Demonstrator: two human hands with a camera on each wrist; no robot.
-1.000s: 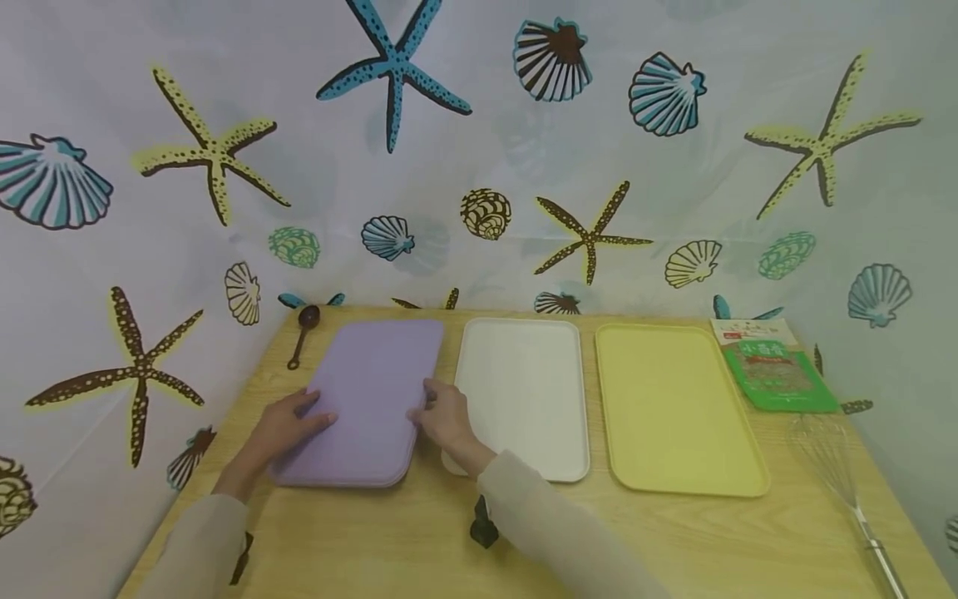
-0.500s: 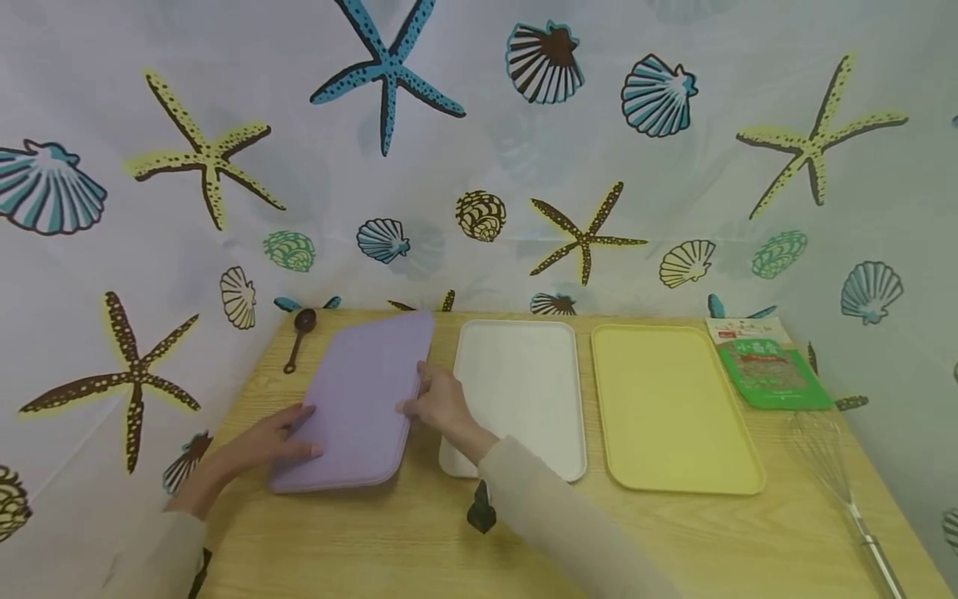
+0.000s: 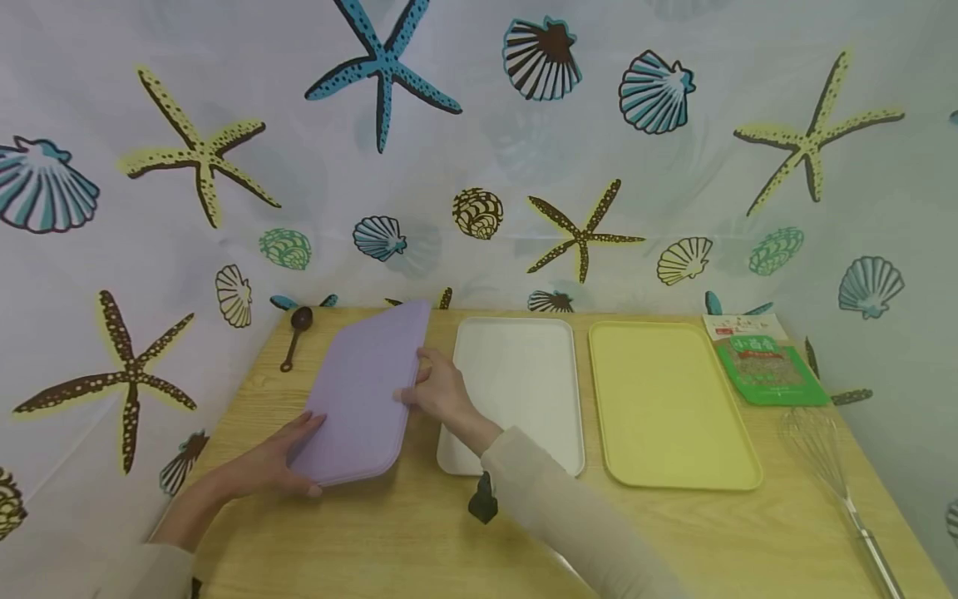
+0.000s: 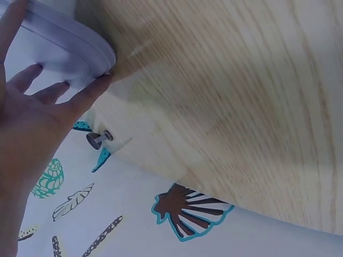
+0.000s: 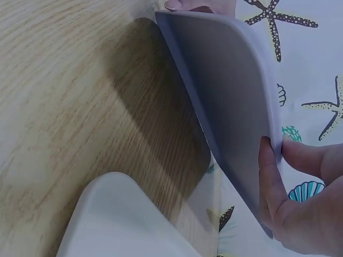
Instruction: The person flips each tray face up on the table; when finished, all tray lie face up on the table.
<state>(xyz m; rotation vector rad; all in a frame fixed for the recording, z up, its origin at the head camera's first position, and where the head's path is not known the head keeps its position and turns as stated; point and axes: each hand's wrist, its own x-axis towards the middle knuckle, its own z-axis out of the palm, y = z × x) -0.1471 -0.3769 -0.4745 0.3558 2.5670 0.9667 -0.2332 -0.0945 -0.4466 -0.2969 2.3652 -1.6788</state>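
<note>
A purple tray with rounded corners leans with its right side raised, and its flat face is turned up to the left. Its grey-looking underside shows in the right wrist view. My right hand pinches the right edge, thumb on the upper face and fingers beneath. At the near left corner my left hand holds the tray with spread fingers on its left part and the thumb at the near edge. The left wrist view shows those fingertips against the purple tray. Beside it lies a white tray.
A yellow tray lies right of the white one. Farther right are a green food packet and a wire whisk. A dark brown spoon lies at the back left. Shell-patterned cloth encloses the wooden table.
The purple tray's right side has risen from near the table, tilting it. My right hand has gone up with it; my left hand has shifted from its upper face to the near left corner.
</note>
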